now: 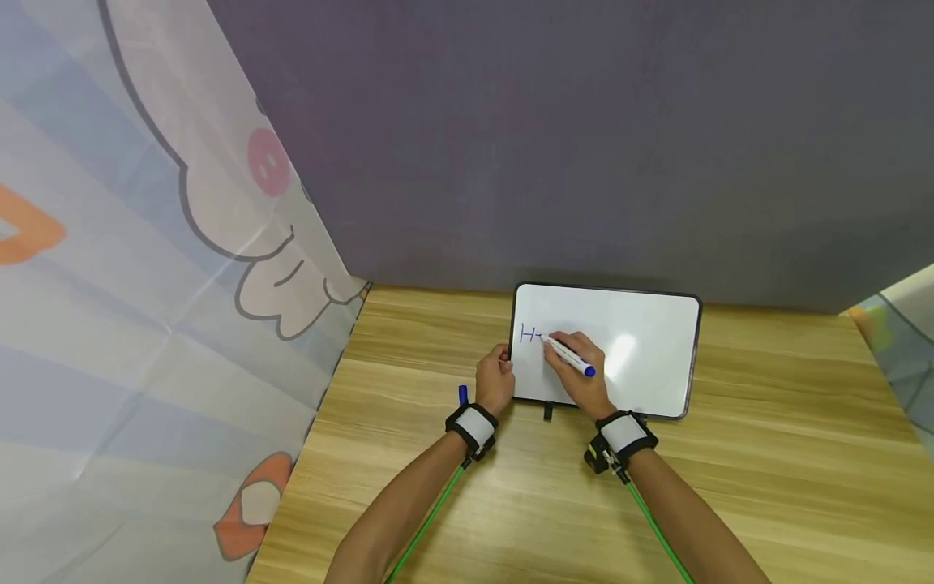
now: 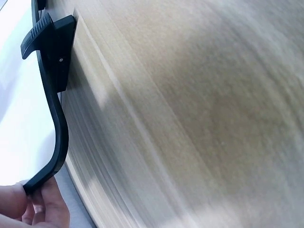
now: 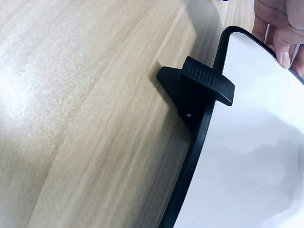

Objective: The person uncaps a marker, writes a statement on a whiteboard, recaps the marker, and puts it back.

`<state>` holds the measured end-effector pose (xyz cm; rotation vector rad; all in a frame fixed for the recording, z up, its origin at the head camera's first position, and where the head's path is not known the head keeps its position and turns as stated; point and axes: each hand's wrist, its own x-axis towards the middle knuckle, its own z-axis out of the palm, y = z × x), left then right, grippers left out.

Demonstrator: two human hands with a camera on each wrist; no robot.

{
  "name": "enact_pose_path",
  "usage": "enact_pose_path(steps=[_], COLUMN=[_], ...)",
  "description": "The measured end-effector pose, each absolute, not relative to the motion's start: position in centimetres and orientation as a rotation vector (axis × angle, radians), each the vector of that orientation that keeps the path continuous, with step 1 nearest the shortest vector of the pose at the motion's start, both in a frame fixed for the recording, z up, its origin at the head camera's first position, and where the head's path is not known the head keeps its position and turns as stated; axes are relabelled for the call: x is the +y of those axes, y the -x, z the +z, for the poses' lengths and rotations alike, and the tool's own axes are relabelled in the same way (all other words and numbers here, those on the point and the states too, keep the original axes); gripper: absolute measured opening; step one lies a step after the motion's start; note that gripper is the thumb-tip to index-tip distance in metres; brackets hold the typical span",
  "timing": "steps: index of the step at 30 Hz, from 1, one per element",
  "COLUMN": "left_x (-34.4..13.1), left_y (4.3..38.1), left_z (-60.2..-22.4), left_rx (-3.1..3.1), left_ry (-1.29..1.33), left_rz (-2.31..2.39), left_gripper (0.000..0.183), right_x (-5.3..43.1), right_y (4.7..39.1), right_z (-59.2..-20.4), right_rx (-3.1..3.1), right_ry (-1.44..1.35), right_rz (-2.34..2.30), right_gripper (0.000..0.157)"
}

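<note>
While hands [image 1: 494,383] [image 1: 582,386] hold marker [image 1: 570,356], whiteboard [image 1: 649,345] (lower edge part-hidden)

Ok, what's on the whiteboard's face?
Blue strokes near its left edge, with the right hand holding a marker in front; the left hand grips that edge. Any marks directly behind the right hand are covered.

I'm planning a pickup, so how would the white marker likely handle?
The marker is probably stiff, showing no bend in the right hand. Its slim build suggests little weight. It looks round, so it could roll on the table.
</note>
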<state>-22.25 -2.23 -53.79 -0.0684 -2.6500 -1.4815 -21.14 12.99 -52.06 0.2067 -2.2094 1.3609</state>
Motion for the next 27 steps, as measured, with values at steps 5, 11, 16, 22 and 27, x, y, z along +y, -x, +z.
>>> enact_pose_path(steps=[5, 11, 16, 22, 27], left_x=[-2.22, -2.17, -2.14, -2.14, -2.19], left_y=[22.22, 22.19, 22.22, 22.24, 22.23], left_z=[-53.61, -53.81, -53.86, -53.98, -54.02], left_rx=[-2.631, -2.627, -2.637, -2.649, -2.649], left_ry=[0.058, 0.05, 0.043, 0.05, 0.052], left_rz=[-1.495, -1.495, -1.506, -1.491, -1.501], left_gripper=[0.029, 0.029, 0.03, 0.029, 0.028], right_x=[12.89, 12.73, 12.67, 12.59, 12.49], right_y=[21.19, 21.16, 21.26, 21.08, 20.87], right_z=[-51.92, -51.82, -51.81, -51.97, -52.4], right_rx=[-2.204, -2.191, -2.19, -2.206, -2.21], right_ry=[-0.211, -0.199, -0.216, -0.26, -0.28], right_rz=[1.34, 1.322, 1.316, 1.359, 1.43], right_gripper=[0.017, 0.017, 0.018, 0.019, 0.018])
